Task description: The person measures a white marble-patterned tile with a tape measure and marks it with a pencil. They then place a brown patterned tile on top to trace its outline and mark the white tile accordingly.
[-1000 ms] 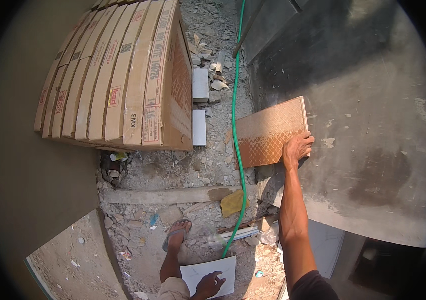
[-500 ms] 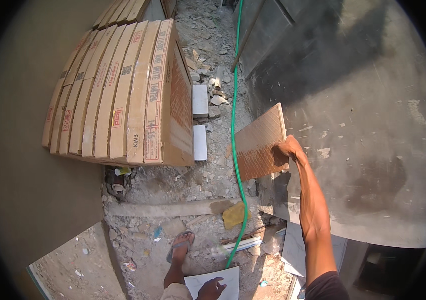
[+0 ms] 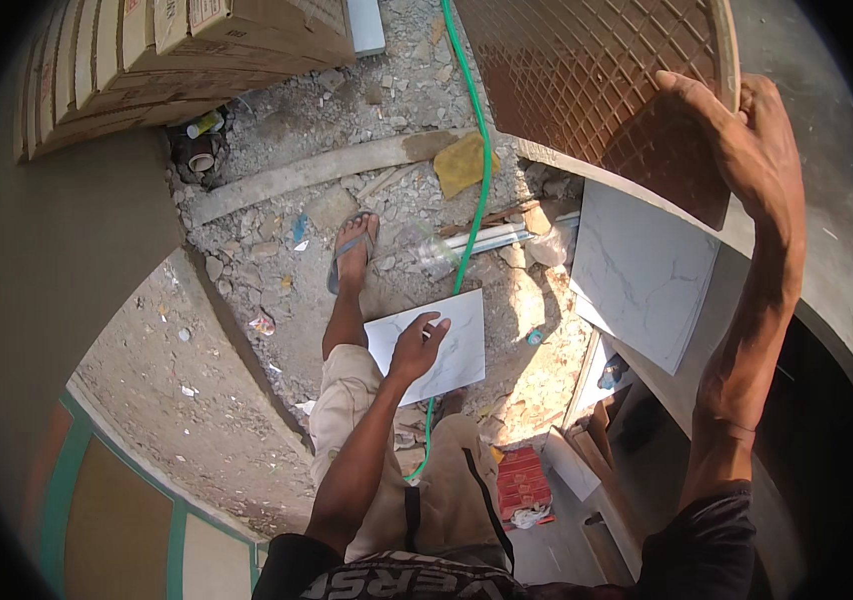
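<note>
My right hand [image 3: 757,150] is closed on the edge of a tile [image 3: 597,70] at the upper right. The tile's reddish-brown ribbed back faces me, with the thumb on that back and the fingers wrapped around the pale edge. Loosely curled, with fingers apart and nothing seen in them, my left hand [image 3: 421,346] is over a white marble-patterned tile [image 3: 462,365] between my legs; whether it touches that tile I cannot tell. Another white marbled tile [image 3: 642,275] lies below the held one, to the right of the rubble.
Brown cardboard boxes [image 3: 177,60] stand in a row at the upper left. A green hose [image 3: 477,110] runs along broken rubble, past a yellow sponge-like piece [image 3: 464,165] and white pipes [image 3: 507,238]. A concrete strip [image 3: 327,170] crosses the ground. At the lower right lies a red package [image 3: 524,480].
My view has swung down toward my body. The ribbed tile in my right hand has come closer and looks larger. My left arm and the white tile show more fully.
</note>
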Motion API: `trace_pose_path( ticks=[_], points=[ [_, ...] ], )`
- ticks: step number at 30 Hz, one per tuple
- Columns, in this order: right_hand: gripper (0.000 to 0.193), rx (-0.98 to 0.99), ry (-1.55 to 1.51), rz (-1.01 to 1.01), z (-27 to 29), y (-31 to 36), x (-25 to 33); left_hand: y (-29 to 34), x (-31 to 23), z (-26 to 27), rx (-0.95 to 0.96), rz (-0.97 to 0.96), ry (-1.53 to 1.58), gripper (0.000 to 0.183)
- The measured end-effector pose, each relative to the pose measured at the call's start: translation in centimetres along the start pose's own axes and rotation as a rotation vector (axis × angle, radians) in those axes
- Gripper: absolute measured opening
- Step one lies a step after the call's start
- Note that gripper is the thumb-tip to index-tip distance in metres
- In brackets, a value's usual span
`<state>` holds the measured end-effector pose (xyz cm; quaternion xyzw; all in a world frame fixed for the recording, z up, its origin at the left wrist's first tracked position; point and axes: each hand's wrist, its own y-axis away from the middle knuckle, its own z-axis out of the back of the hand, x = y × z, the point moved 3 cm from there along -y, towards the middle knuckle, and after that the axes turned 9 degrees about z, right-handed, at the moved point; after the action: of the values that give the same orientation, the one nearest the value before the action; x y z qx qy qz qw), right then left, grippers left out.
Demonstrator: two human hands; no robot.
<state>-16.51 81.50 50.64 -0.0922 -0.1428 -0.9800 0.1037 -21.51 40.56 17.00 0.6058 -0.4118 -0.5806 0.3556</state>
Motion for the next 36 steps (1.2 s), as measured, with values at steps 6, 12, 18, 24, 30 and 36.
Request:
trace_pose_path(
  ticks=[6, 12, 18, 24, 30, 36],
  points=[
    [0.024, -0.619, -0.117, -0.102, 8.9, 25.6, -3.8, -0.4, -7.6, 3.4, -0.144, -0.143, 0.513, 0.089],
    [0.039, -0.681, 0.212, 0.182, 18.5, 50.3, -13.5, 8.4, -5.2, -9.4, 0.27, -0.339, 0.803, 0.098],
    [0.067, -0.776, -0.413, -0.441, 13.8, 80.0, -27.6, 19.3, 4.7, -26.4, 0.248, -0.179, 0.683, 0.072],
    [0.05, -0.881, -0.876, -0.565, 6.3, 99.8, -45.9, 30.5, 9.6, -36.7, -0.014, -0.424, 0.484, 0.05],
    [0.046, -0.949, -0.981, -0.494, -7.3, 104.3, -51.8, 37.8, 1.7, -37.3, -0.385, -0.919, -0.011, 0.046],
    [0.039, -0.577, -1.422, -0.772, -23.2, 95.0, -45.9, 30.8, -5.0, -29.8, -0.563, -0.885, -0.481, 0.046]
  ],
)
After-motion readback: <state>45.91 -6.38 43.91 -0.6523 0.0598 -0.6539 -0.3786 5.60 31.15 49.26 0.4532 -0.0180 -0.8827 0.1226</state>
